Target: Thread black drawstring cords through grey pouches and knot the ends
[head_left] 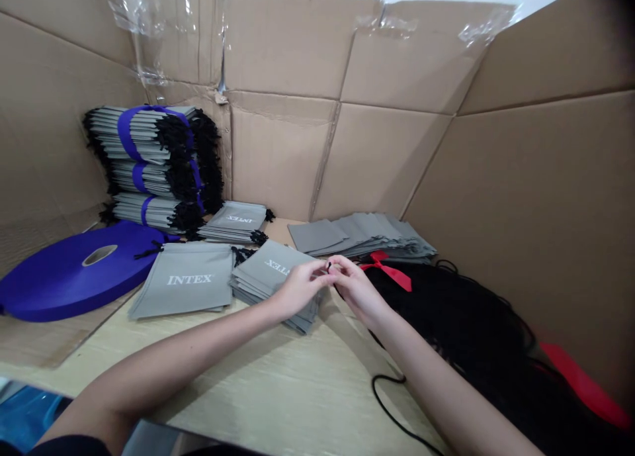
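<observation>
My left hand (297,287) and my right hand (354,287) meet over the table, both pinching a thin black cord (329,267) between their fingertips. The cord trails down past my right arm to a loop (384,390) on the tabletop. Just under my left hand lies a stack of grey drawstring pouches (270,274) printed with white INTEX lettering. Another grey INTEX pouch (186,278) lies flat to the left.
A big pile of black cords (461,317) tied with red ribbon (384,265) lies right. Plain grey pouches (357,234) fan out behind. Bundles strapped in purple band (153,165) stack at back left, beside a purple tape roll (74,271). Cardboard walls (536,198) enclose the wooden table (278,390).
</observation>
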Tool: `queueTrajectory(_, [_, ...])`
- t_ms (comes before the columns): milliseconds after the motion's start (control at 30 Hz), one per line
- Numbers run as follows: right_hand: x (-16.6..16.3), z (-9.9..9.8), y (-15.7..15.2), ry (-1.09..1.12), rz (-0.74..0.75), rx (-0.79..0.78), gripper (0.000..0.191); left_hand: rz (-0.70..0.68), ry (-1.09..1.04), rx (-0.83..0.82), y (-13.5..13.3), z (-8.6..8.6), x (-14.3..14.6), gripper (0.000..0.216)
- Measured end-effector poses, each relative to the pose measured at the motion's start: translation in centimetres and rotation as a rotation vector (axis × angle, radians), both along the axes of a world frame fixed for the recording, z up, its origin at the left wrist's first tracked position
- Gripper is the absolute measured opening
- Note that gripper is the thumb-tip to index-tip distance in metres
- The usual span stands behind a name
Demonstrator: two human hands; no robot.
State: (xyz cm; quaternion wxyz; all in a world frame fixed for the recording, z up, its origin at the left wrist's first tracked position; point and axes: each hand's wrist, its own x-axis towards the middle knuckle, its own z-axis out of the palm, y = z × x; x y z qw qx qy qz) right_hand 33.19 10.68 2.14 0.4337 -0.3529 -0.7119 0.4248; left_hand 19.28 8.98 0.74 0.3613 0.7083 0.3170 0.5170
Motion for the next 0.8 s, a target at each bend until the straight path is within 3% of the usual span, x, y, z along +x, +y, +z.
queueTrajectory(167, [-1.9,-0.5,-0.8,0.134,0.076,-0.11,0.03,-0.076,-0.331,-0.334,-0.6,0.1,-0.4,0.037])
queueTrajectory(300, [-2.1,-1.6,-1.4,0.042,0.075,-0.141,0.032,-0.013,-0.435,-0.395,-0.6,-0.8,-2.2,0.036])
queueTrajectory(433, [-0.1,-2.8,-1.3,-0.171,-0.008,0.108,0.03,0.236,-0.542,-0.311,1.0,-0.4,-7.0,0.026])
queueTrajectory(600, [5.3,-3.8,0.4,-0.33,0.001,0.062,0.041,0.574,-0.576,-0.09,2.3,1.4,-14.6,0.027])
queueTrajectory(700, [7.8,-2.9,1.2,-0.531,-0.065,0.169,0.042,0.631,-0.489,-0.018,2.2,1.8,-16.5,0.021])
queueTrajectory(800, [8.0,-1.1,1.5,-0.914,-0.32,0.411,0.04,0.564,-0.349,-0.042,1.9,1.6,-15.5,0.019])
